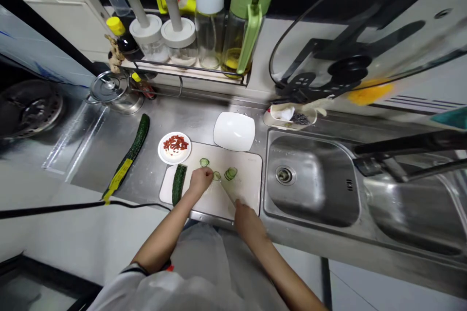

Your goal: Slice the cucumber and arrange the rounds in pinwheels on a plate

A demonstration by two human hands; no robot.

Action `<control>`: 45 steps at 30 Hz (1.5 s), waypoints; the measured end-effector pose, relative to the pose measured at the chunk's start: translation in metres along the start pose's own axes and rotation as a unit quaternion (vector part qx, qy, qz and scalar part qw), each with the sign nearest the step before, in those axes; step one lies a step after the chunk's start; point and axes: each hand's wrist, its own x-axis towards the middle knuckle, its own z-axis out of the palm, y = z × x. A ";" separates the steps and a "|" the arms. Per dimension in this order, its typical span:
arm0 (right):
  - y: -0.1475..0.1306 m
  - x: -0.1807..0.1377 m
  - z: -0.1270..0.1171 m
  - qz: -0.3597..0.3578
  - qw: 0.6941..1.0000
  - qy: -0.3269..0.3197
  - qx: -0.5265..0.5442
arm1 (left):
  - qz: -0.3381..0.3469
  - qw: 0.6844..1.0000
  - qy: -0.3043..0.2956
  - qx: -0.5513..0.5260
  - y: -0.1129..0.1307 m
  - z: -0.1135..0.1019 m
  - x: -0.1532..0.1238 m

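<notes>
My right hand (248, 221) is wrapped round the handle of a knife (227, 193), whose blade points up and left over the white cutting board (248, 194). The knife tip is close to a thin cucumber slice (217, 176). My left hand (200, 182) is closed, with its bent fingertips at the left edge of that slice. Right of it lie a few overlapping cucumber slices (231, 173), and more slices (205, 162) lie above my left hand. A cut length of cucumber (178, 184) rests on the board's left part.
A white plate of chopped red pieces (160, 149) and a bare white dish (234, 131) stand behind the board. A long cucumber with a yellow label (136, 143) lies left. A double sink (310, 180) is at right, a lidded pot (124, 99) back left, a condiment rack (215, 72) above.
</notes>
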 end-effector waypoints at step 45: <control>0.008 -0.019 -0.003 0.050 0.996 -0.070 0.005 | -0.010 0.994 0.111 0.010 -0.012 -0.030 0.012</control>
